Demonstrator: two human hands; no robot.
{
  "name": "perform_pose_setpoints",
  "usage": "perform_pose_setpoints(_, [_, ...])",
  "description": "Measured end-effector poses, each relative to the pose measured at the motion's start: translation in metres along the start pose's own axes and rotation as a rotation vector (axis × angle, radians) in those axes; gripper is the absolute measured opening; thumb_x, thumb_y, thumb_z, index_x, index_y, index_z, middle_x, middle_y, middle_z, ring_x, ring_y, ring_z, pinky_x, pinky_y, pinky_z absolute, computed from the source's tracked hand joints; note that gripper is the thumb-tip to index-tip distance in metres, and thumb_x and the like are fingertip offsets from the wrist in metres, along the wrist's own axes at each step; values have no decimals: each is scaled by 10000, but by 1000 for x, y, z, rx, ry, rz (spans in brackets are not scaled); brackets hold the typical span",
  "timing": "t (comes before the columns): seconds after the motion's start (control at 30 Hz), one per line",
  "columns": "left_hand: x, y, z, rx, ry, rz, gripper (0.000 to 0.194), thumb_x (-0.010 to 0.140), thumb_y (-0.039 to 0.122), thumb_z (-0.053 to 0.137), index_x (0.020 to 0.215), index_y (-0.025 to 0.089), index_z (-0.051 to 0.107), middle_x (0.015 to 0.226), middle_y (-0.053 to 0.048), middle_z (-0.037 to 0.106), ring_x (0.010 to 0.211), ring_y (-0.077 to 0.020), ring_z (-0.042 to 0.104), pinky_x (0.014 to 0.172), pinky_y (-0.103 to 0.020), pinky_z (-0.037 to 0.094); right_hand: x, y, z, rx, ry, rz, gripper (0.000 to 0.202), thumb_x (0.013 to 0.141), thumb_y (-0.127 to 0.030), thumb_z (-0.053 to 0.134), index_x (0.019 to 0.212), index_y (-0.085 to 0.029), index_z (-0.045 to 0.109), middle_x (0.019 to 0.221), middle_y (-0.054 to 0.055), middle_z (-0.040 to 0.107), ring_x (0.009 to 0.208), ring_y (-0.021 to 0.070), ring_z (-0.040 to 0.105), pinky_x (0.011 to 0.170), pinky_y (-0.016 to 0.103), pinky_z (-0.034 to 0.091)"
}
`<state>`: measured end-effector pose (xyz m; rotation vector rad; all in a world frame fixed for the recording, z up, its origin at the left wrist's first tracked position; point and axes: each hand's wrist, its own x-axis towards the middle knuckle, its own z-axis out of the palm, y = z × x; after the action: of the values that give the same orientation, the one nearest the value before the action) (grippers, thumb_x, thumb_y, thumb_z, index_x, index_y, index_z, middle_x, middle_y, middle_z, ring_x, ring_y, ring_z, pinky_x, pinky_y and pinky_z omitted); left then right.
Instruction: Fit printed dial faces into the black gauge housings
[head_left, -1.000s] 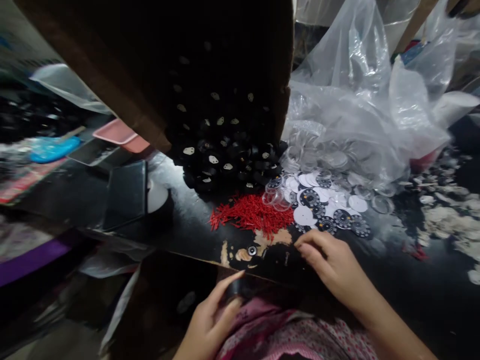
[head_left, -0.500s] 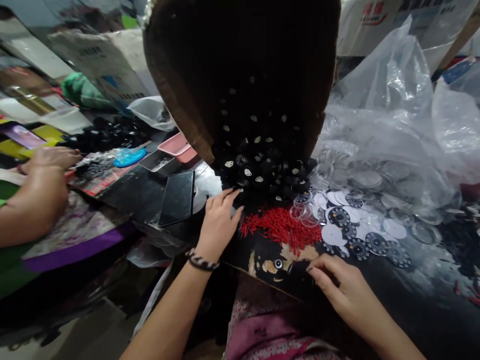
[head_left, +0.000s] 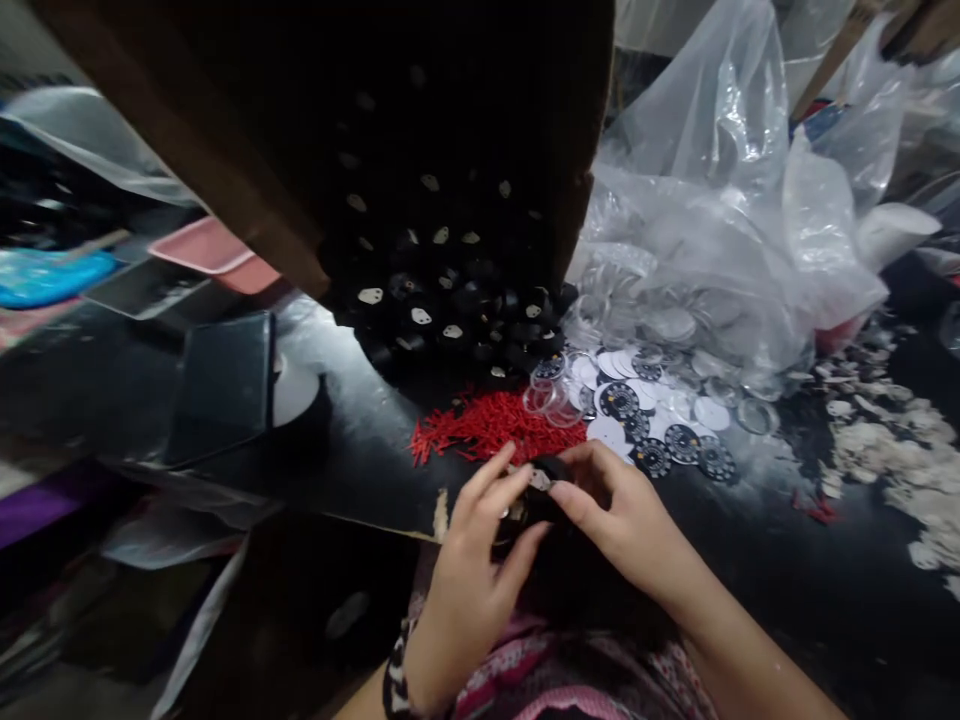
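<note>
Seen from above, a person's two bare hands meet over a dark tabletop [head_left: 765,590], close to its near edge. Between the fingertips is a small dark part [head_left: 540,481] with a pale plate on its face, just in front of a heap of red slivers [head_left: 510,425]. The left hand [head_left: 476,560], with a braided bracelet [head_left: 396,670] at its wrist, curls its fingers and thumb about the part from one side; the right hand [head_left: 630,520] pinches it from the other, thumb against the plate's edge. Both grips look closed on it, though shadow hides much of the part's underside. The step in hand seems to be close fingertip work on this one piece, and the next move appears to call for a steady left hold and fine control from the right thumb and fingers. Beyond the red heap, a large dark box [head_left: 217,170] opens toward the person, with black parts [head_left: 450,300] bearing similar pale plates piled at its mouth. To the right lie black dials [head_left: 619,400], white discs [head_left: 604,432] and clear rings [head_left: 757,415], beneath a crumpled clear plastic bag [head_left: 720,220].
</note>
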<state>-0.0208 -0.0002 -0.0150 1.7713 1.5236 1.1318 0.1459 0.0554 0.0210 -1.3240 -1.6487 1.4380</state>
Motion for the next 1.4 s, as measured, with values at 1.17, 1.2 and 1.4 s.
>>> perform_pose_setpoints(1.17, [11, 31, 21, -1465, 177, -855, 335, 941, 459, 488, 1152, 230, 610, 1145, -99, 713, 1131, -238, 641, 927, -383, 544, -11, 25, -10, -90, 193, -96, 282, 847, -165, 611, 1123, -227, 615, 1049, 41, 647, 884, 164, 616, 800, 304, 501])
perform_pose_setpoints(1.2, [10, 31, 22, -1451, 193, -846, 336, 934, 462, 503, 1155, 236, 614, 1134, -95, 719, 1128, -235, 643, 909, -369, 553, -11, 26, -10, -21, 185, -31, 291, 834, -186, 626, 1122, -219, 608, 991, 33, 654, 819, 158, 613, 746, 295, 504])
perform_pose_setpoints(1.4, [11, 27, 25, -1352, 213, -828, 348, 925, 448, 533, 1173, 226, 632, 1165, -90, 710, 1106, -221, 654, 913, -340, 553, -17, 18, -18, 57, 181, 19, 178, 873, -259, 595, 1028, -206, 666, 833, 16, 632, 714, 145, 585, 628, 263, 488])
